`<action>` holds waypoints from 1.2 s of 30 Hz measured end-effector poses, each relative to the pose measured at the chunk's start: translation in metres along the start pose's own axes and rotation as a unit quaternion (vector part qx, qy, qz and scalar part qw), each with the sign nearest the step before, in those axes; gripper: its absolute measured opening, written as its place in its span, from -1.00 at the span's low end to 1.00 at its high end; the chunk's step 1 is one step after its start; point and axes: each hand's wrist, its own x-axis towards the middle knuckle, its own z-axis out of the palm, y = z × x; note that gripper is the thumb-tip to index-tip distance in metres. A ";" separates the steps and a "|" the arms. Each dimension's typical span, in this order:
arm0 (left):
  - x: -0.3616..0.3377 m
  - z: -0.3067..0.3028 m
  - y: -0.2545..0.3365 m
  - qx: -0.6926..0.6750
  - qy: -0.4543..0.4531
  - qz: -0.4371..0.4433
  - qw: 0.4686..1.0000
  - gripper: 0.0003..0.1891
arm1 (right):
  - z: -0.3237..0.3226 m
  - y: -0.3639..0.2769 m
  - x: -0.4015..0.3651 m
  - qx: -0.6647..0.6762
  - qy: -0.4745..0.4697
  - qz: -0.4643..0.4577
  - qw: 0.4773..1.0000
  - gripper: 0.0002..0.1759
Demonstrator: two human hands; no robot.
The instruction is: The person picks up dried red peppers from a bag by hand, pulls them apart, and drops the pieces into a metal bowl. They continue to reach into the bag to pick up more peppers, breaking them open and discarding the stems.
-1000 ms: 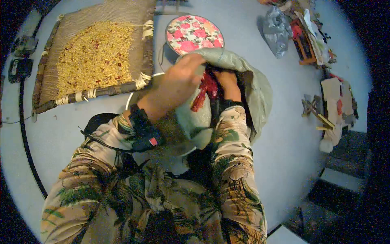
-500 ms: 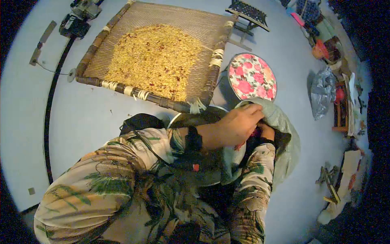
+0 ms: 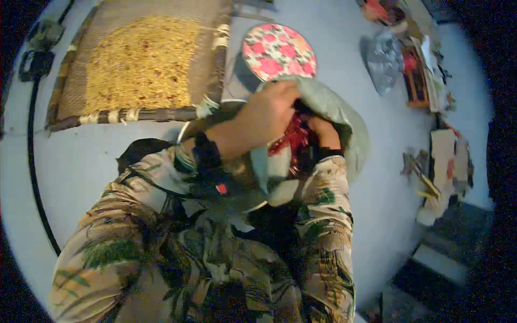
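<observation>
A pale grey-green sack (image 3: 328, 97) is open in front of me, with dark red, shiny pieces (image 3: 297, 141) inside that look like dried chillies. My left hand (image 3: 269, 110) is at the sack's upper rim, its fingers bent and closed on the edge, slightly blurred. Inside the mouth is my right hand (image 3: 323, 132); its fingertips are hidden by the sack and the red pieces. Under my left forearm sits a wide round tub (image 3: 256, 207) with a pale rim, its inside dark. A small red patch (image 3: 221, 188) shows near it.
A wood-framed woven mesh rack (image 3: 134, 114) carries a spread of yellow grains (image 3: 142, 62). Behind the sack stands a round stool with a floral top (image 3: 280, 51). To the right are a clear plastic bag (image 3: 383, 60), a wooden crate (image 3: 416, 81) and cardboard (image 3: 442, 156).
The whole view has shifted, so the rack, stool and sack appear further left and higher. More red pieces show between my hands. Both hands stay at the sack.
</observation>
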 end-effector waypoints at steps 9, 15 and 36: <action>-0.007 0.000 -0.006 0.028 0.027 -0.017 0.999 -0.59 | -0.023 0.025 -0.034 -0.094 0.014 -0.055 0.994 -0.62; -0.008 -0.010 0.003 0.030 -0.076 -0.078 0.994 -0.56 | -0.011 0.018 -0.076 -0.034 0.064 -0.093 0.993 -0.67; -0.032 0.003 0.044 -0.092 -0.124 -0.006 0.988 -0.65 | 0.017 -0.005 -0.112 0.037 0.085 -0.092 0.991 -0.78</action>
